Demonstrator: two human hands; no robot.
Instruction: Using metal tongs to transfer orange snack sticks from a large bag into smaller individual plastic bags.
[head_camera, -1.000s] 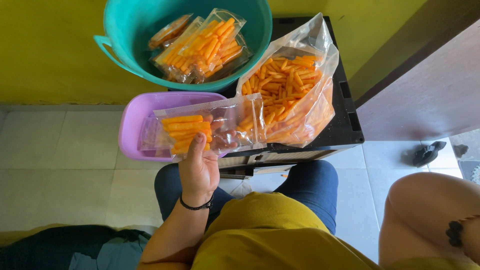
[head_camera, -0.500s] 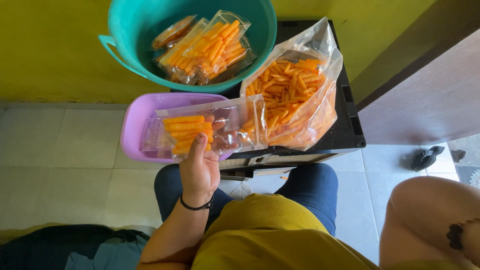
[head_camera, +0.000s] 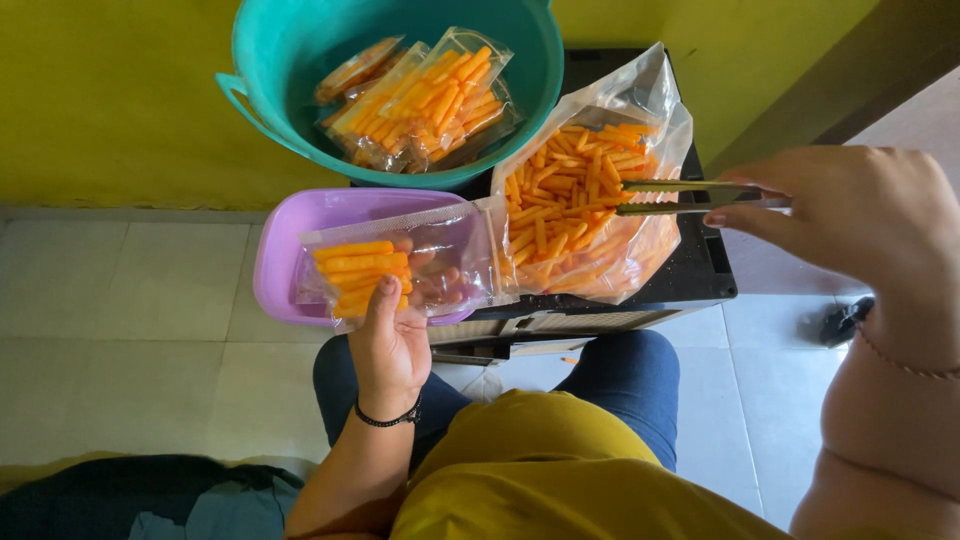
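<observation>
My left hand (head_camera: 390, 345) holds up a small clear bag (head_camera: 400, 270), partly filled with orange snack sticks, with its mouth facing right. That bag hangs over a purple tub (head_camera: 285, 250). My right hand (head_camera: 860, 215) grips metal tongs (head_camera: 680, 195), their tips over the open mouth of a large clear bag (head_camera: 580, 215) full of the same orange sticks. The tong tips look nearly together; I cannot tell whether they hold a stick.
A teal basin (head_camera: 290, 60) behind holds several filled small bags (head_camera: 430, 95). The large bag lies on a black stand (head_camera: 700, 270) against a yellow wall (head_camera: 100, 100). Tiled floor (head_camera: 130, 300) lies left; a dark shoe (head_camera: 845, 320) lies right.
My right hand has come into view from the right with the tongs and reached over the large bag. My left hand and the small bag have stayed in place.
</observation>
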